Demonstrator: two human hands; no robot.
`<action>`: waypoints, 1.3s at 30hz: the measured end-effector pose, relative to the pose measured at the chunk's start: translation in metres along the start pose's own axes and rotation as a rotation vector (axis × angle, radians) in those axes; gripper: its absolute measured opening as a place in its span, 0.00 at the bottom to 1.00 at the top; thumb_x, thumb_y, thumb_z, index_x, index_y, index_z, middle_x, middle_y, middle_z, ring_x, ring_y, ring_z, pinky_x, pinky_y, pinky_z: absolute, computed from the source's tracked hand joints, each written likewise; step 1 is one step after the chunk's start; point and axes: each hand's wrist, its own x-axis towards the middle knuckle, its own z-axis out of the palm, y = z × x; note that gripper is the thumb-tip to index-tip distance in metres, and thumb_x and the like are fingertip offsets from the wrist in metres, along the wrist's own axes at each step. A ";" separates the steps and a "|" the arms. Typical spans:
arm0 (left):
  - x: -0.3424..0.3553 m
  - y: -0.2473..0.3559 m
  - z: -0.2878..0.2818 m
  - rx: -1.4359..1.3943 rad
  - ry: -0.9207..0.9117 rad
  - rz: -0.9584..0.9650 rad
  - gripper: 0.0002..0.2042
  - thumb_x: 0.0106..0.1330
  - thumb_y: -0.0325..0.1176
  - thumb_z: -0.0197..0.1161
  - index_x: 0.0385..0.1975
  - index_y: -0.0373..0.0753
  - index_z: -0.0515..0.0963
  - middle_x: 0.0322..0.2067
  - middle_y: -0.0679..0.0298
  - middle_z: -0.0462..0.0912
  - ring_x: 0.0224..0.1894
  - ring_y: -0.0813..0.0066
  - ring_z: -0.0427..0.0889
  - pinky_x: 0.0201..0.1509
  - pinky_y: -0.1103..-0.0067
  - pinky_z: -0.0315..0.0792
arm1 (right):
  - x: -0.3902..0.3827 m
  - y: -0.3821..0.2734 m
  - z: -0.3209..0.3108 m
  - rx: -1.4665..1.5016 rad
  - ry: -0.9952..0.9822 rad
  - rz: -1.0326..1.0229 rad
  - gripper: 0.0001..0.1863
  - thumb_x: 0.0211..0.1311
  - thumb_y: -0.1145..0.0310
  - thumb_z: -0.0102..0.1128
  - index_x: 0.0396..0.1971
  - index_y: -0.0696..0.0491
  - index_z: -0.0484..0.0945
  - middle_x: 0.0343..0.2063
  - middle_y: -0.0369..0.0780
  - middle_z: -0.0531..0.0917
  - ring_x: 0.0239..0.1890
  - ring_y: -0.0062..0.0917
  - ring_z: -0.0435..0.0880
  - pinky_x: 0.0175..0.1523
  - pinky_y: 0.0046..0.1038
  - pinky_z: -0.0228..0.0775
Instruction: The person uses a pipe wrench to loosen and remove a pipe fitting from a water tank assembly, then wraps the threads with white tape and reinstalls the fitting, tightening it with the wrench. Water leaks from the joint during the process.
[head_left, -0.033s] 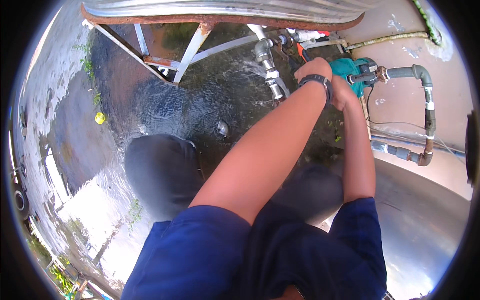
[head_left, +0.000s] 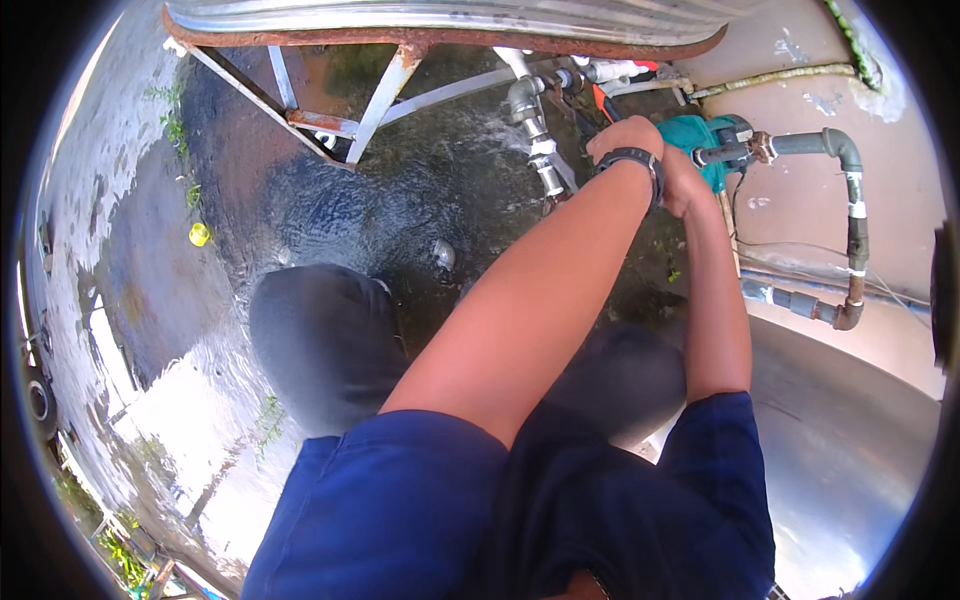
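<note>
My left hand [head_left: 628, 138], with a dark watch on its wrist, is closed beside the teal pump [head_left: 706, 140]. From its far side sticks out a tool with an orange and black handle [head_left: 604, 103]; its working end is hidden. Just to the right and nearer, my right hand [head_left: 684, 188] sits under the pump, partly behind the left wrist. Its fingers are hidden, so what it touches does not show. Left of the hands stands a grey pipe with a metal fitting [head_left: 540, 145], and water sprays near it.
A rusty-edged metal tank [head_left: 450, 35] on an angled frame [head_left: 385, 105] spans the far side. Grey piping [head_left: 858, 200] runs from the pump along the right wall. Water covers the dark floor [head_left: 340, 215], where a yellow object [head_left: 199, 234] lies left. My knees are close below my arms.
</note>
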 end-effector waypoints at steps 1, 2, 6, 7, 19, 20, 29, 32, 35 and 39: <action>-0.007 0.006 -0.003 0.200 0.029 0.121 0.20 0.64 0.44 0.67 0.39 0.29 0.81 0.39 0.50 0.88 0.43 0.55 0.89 0.46 0.67 0.82 | 0.005 0.001 -0.002 0.023 -0.035 0.017 0.23 0.72 0.46 0.50 0.22 0.47 0.73 0.14 0.28 0.67 0.15 0.16 0.62 0.20 0.23 0.48; -0.015 0.010 -0.007 0.291 0.062 0.165 0.24 0.63 0.47 0.68 0.42 0.26 0.80 0.41 0.49 0.87 0.45 0.56 0.89 0.47 0.67 0.82 | 0.009 0.002 -0.003 0.056 0.028 0.047 0.24 0.71 0.44 0.51 0.22 0.47 0.73 0.13 0.28 0.67 0.14 0.16 0.61 0.20 0.23 0.47; -0.045 0.004 -0.020 -0.018 0.076 -0.029 0.30 0.65 0.48 0.66 0.46 0.18 0.75 0.44 0.45 0.86 0.47 0.56 0.89 0.50 0.69 0.82 | 0.016 0.006 -0.002 0.054 -0.020 0.003 0.29 0.70 0.37 0.53 0.21 0.47 0.76 0.13 0.29 0.69 0.11 0.16 0.60 0.17 0.24 0.44; -0.048 0.003 -0.022 -0.006 0.099 -0.030 0.28 0.66 0.47 0.65 0.45 0.19 0.76 0.44 0.45 0.86 0.47 0.56 0.88 0.50 0.69 0.82 | 0.015 0.006 0.000 0.059 -0.009 -0.022 0.29 0.70 0.37 0.53 0.22 0.49 0.77 0.13 0.30 0.71 0.10 0.17 0.61 0.16 0.24 0.44; -0.047 -0.020 -0.019 -0.270 0.183 0.047 0.20 0.72 0.41 0.57 0.41 0.23 0.79 0.41 0.38 0.85 0.47 0.47 0.86 0.48 0.63 0.78 | -0.001 -0.020 -0.011 -0.134 -0.075 0.119 0.33 0.67 0.35 0.55 0.35 0.56 0.81 0.22 0.35 0.80 0.17 0.21 0.74 0.17 0.26 0.58; -0.046 -0.020 -0.019 -0.263 0.198 0.056 0.20 0.72 0.41 0.57 0.41 0.24 0.80 0.41 0.38 0.85 0.46 0.47 0.86 0.48 0.63 0.78 | -0.001 -0.021 -0.010 -0.151 -0.074 0.122 0.33 0.67 0.34 0.55 0.34 0.55 0.81 0.22 0.35 0.80 0.18 0.21 0.75 0.18 0.26 0.60; -0.041 -0.028 -0.012 -0.282 0.225 0.079 0.16 0.69 0.38 0.62 0.37 0.26 0.81 0.39 0.37 0.85 0.45 0.44 0.86 0.46 0.61 0.78 | -0.002 -0.021 -0.006 -0.118 -0.036 0.155 0.32 0.66 0.33 0.54 0.35 0.53 0.80 0.22 0.34 0.79 0.19 0.21 0.73 0.22 0.28 0.62; -0.040 -0.032 -0.013 -0.282 0.245 0.090 0.15 0.68 0.37 0.63 0.36 0.26 0.80 0.38 0.37 0.85 0.45 0.44 0.86 0.46 0.61 0.79 | -0.007 -0.025 -0.004 -0.104 -0.065 0.134 0.31 0.67 0.34 0.54 0.30 0.51 0.78 0.17 0.31 0.73 0.13 0.18 0.65 0.17 0.24 0.52; -0.039 -0.035 -0.017 -0.247 0.236 0.134 0.15 0.68 0.37 0.63 0.37 0.25 0.79 0.37 0.37 0.85 0.45 0.45 0.86 0.46 0.61 0.79 | -0.010 -0.028 -0.002 -0.069 -0.054 0.163 0.32 0.69 0.34 0.52 0.24 0.52 0.74 0.15 0.29 0.66 0.13 0.17 0.58 0.17 0.25 0.46; -0.037 -0.039 -0.010 -0.208 0.205 0.138 0.19 0.71 0.40 0.60 0.37 0.24 0.78 0.38 0.38 0.85 0.45 0.46 0.86 0.47 0.60 0.79 | -0.012 -0.030 -0.004 -0.107 -0.044 0.168 0.32 0.68 0.34 0.52 0.25 0.52 0.74 0.15 0.30 0.66 0.13 0.17 0.58 0.17 0.25 0.46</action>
